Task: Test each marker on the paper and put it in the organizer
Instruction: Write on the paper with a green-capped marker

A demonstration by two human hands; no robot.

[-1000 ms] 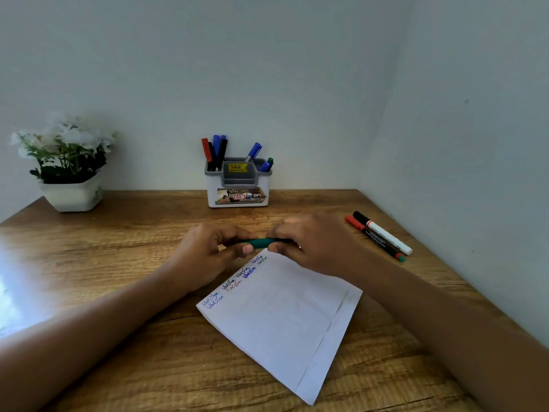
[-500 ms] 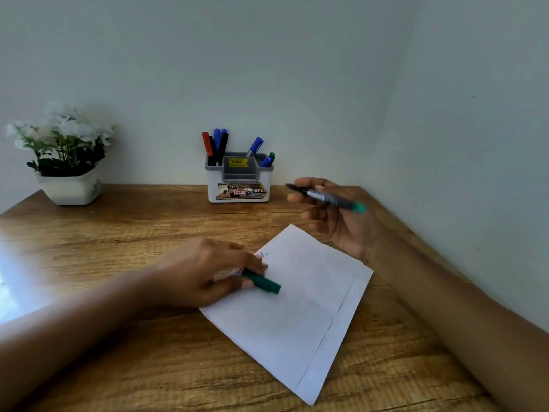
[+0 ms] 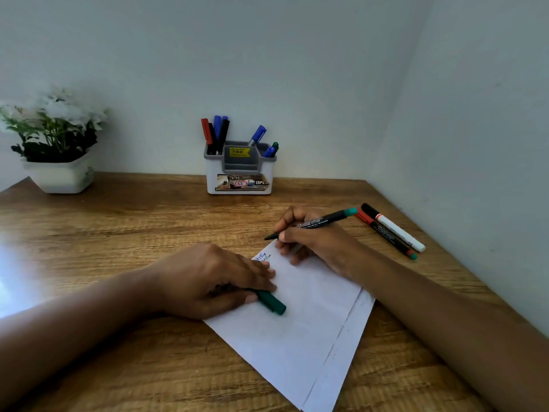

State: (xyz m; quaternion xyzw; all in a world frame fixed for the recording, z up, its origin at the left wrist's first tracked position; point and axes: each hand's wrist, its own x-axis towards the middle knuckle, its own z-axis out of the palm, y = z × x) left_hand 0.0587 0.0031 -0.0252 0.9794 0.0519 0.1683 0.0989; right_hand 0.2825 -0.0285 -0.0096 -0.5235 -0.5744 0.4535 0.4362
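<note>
Surroundings: wooden table point(image 3: 118, 233) set in a corner of pale walls. White flower pot point(image 3: 59, 176) far left, well apart from the work. Two spare markers point(image 3: 392, 231) lie side by side near the right wall, one white-barrelled with a black cap, one dark-barrelled with a red cap. They sit just beyond my view of the right hand point(image 3: 315, 242). Nothing blocks the path to the organizer point(image 3: 240, 173), which stands at the back against the wall. It holds red, black and blue stored markers point(image 3: 215, 133) on its left side, with blue and green ones on its right.

Fingers: the right hand grasps the marker point(image 3: 320, 222) in a writing grip. It is uncapped, tip at the far corner of the paper point(image 3: 303, 322); I cannot tell whether it touches. The left hand point(image 3: 214, 281) rests on the paper's left edge, fingers curled around the green cap point(image 3: 271, 303).

Writing: yellow price sticker on the organizer, and a "42" tag below it beside "OPE". White print on the marker barrel, seemingly Faber-Castell. Blue and red scribbles on the paper, too small to read.
</note>
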